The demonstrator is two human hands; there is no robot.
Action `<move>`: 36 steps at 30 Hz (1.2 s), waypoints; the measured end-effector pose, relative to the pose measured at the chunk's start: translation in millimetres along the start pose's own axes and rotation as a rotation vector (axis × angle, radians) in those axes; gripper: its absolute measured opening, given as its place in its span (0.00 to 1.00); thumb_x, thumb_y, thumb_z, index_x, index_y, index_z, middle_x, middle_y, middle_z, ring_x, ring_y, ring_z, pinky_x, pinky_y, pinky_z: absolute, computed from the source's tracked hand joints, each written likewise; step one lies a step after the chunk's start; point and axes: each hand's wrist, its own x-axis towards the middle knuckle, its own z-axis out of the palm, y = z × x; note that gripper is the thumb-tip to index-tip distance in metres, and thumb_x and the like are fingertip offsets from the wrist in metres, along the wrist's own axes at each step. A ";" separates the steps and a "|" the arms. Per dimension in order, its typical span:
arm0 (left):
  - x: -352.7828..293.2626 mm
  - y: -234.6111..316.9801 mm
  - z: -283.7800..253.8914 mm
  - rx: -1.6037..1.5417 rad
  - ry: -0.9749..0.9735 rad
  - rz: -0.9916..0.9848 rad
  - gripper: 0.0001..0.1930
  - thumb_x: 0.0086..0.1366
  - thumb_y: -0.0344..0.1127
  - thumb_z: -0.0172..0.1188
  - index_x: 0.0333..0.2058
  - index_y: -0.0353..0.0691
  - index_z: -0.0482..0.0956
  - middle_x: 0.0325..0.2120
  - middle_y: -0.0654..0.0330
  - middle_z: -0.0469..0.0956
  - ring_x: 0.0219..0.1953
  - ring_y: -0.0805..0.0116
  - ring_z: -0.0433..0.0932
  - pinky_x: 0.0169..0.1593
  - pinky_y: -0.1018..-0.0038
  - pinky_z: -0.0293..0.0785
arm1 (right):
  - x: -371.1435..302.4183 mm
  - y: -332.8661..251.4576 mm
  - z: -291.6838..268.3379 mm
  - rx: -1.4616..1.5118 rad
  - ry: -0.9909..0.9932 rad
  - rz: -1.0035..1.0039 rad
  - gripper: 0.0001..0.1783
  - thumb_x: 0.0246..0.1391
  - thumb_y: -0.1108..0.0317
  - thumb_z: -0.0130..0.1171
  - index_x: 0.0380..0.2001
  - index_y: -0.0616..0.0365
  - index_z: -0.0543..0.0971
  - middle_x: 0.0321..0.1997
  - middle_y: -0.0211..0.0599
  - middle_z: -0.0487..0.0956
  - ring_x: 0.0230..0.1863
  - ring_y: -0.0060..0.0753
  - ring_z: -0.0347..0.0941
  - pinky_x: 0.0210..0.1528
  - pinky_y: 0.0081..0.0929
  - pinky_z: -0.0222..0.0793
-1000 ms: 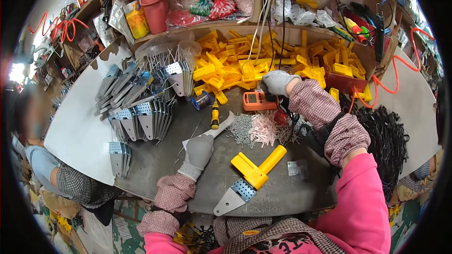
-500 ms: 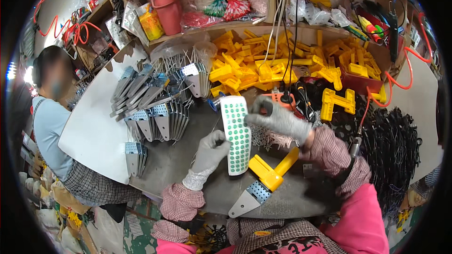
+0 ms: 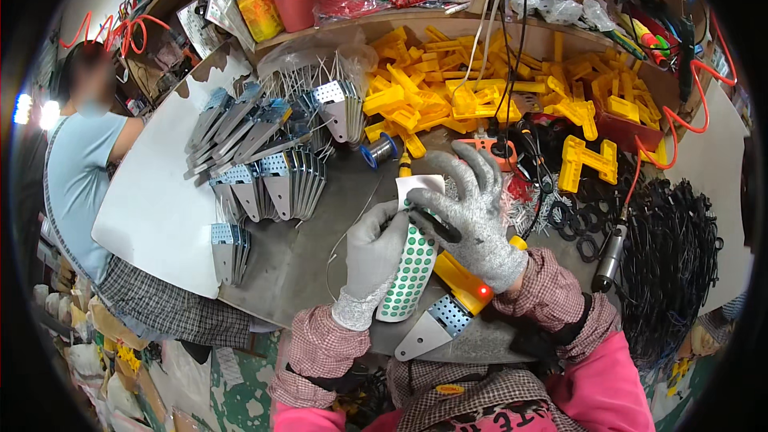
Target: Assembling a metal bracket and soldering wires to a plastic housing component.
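My left hand (image 3: 374,252), in a grey glove, pinches the left edge of a long white sheet of round green stickers (image 3: 406,280). From the right my right hand (image 3: 478,220), gloved too, reaches over the sheet's upper part. Its index finger and dark-tipped thumb close at the sheet, while its other fingers point up and apart; any single sticker between them is too small to make out. Under the right wrist lies a yellow plastic handle (image 3: 458,278), partly hidden, joined to a grey pointed metal plate (image 3: 424,340) with a blue perforated end.
Several metal plates (image 3: 280,188) stand at the left, beside a wire spool (image 3: 378,150). Yellow plastic parts (image 3: 416,104) are heaped at the back. A hanging power screwdriver (image 3: 612,256), black cables (image 3: 668,264) and black rings (image 3: 588,224) lie right. A person (image 3: 84,168) sits far left.
The sheet has tilted and come lower. Both hands have closed in on its upper part, the right one now over it. The view has shifted slightly, and the other person has turned.
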 end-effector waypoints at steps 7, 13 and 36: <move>5.6 -20.8 -6.0 0.646 0.095 0.549 0.08 0.64 0.26 0.57 0.40 0.34 0.82 0.30 0.54 0.83 0.27 0.63 0.82 0.33 0.72 0.76 | -1.4 1.0 15.4 0.039 -0.010 -0.035 0.18 0.41 0.68 0.71 0.38 0.50 0.80 0.55 0.37 0.73 0.64 0.48 0.63 0.67 0.53 0.54; 13.5 -26.3 -13.3 0.860 0.088 0.653 0.06 0.63 0.27 0.58 0.38 0.36 0.80 0.31 0.46 0.81 0.34 0.47 0.82 0.37 0.64 0.76 | -0.3 7.2 41.4 0.186 0.012 0.071 0.13 0.39 0.75 0.68 0.31 0.55 0.78 0.50 0.38 0.73 0.58 0.46 0.67 0.62 0.45 0.61; -58.3 -37.0 41.2 0.993 -0.622 0.806 0.32 0.51 0.49 0.70 0.51 0.36 0.76 0.45 0.49 0.79 0.48 0.55 0.77 0.59 0.54 0.65 | 22.1 185.4 -8.6 -0.659 -0.694 -0.203 0.14 0.52 0.67 0.59 0.43 0.45 0.83 0.42 0.34 0.79 0.56 0.42 0.70 0.63 0.43 0.54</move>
